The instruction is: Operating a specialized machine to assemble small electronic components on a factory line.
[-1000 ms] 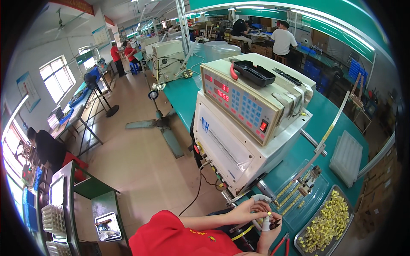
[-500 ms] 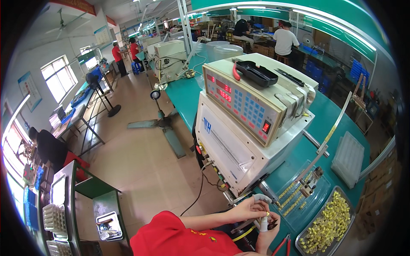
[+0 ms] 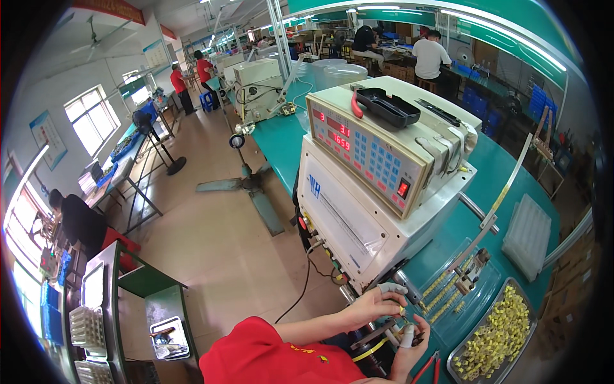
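At the lower centre-right of the frame, the left hand (image 3: 374, 302) reaches in with a grey cot on one fingertip, its fingers pinched together on a tiny yellowish part (image 3: 402, 312) that is too small to identify. Just below it, the right hand (image 3: 409, 342) comes up from the bottom edge with a white-wrapped finger raised; its forearm is cut off by the rim, and whether its fingers grip anything cannot be told. The two hands are close together at the spindle end of a white winding machine (image 3: 377, 192), whose front fittings they partly hide. To the right lies a clear tray (image 3: 476, 301) with rows of yellow coils, and further toward the lower right a metal tray (image 3: 511, 355) heaped with small yellow parts, its far corner lost in the dark rim. Red-handled cutters (image 3: 425, 368) show only partly at the bottom edge. All stand on the green worktop (image 3: 492, 185). On top of the machine rests a black tray (image 3: 387, 107). The red sleeve (image 3: 268, 358) fills the lower middle.
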### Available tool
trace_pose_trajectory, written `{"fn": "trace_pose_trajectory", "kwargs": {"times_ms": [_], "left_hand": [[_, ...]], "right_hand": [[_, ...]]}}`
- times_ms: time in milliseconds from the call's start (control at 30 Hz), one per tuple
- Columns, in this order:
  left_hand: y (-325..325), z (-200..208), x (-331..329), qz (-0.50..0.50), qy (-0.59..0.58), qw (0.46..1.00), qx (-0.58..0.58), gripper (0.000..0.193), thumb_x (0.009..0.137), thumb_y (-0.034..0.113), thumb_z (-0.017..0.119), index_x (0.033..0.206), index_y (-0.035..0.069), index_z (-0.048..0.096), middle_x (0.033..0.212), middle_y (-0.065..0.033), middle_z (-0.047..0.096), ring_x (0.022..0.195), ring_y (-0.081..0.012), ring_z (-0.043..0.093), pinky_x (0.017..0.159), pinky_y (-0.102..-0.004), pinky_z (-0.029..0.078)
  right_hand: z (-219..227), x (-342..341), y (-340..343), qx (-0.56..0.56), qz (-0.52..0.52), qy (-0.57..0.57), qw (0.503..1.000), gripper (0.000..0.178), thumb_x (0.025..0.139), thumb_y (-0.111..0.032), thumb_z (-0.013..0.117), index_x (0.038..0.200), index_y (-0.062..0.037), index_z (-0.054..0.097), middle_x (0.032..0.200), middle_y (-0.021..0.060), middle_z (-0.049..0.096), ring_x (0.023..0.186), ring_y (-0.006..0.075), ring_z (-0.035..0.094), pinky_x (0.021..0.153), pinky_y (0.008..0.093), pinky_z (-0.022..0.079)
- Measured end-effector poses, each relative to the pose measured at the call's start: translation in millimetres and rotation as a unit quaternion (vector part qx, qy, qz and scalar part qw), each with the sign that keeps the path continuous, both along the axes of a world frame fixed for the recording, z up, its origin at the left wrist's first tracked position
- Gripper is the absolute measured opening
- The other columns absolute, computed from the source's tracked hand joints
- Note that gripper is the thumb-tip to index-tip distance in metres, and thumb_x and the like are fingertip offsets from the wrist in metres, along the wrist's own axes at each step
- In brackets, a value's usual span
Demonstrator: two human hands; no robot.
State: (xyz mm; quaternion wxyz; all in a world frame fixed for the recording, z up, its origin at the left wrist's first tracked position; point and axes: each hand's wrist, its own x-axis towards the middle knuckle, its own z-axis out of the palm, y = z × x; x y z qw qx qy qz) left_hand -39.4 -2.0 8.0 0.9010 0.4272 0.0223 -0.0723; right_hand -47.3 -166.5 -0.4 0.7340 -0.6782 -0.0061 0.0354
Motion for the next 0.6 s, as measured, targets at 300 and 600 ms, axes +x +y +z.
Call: {"fn": "trace_pose_trajectory", "kwargs": {"times_ms": [300, 600], "left_hand": [[9, -1, 0, -0.003, 0.013, 1.000, -0.001, 0.040, 0.094, 0.010, 0.063, 0.129, 0.000, 0.048, 0.118, -0.0108, 0.059, 0.105, -0.0166, 0.060, 0.093, -0.0313, 0.049], [9, -6, 1, 0.014, 0.010, 0.998, -0.064, 0.034, 0.097, 0.010, 0.059, 0.128, 0.002, 0.050, 0.118, -0.0107, 0.060, 0.102, -0.0184, 0.062, 0.092, -0.0310, 0.050]], "right_hand": [[11, 1, 1, -0.009, -0.040, 0.008, 0.999, 0.014, 0.099, -0.010, 0.052, 0.106, -0.0009, 0.060, 0.084, 0.0008, 0.055, 0.075, 0.0072, 0.049, 0.066, 0.0202, 0.038], [-6, 3, -2, -0.005, -0.027, -0.028, 0.999, 0.011, 0.098, -0.009, 0.053, 0.103, -0.0008, 0.059, 0.083, 0.0018, 0.055, 0.077, 0.0087, 0.050, 0.071, 0.0217, 0.039]]}}
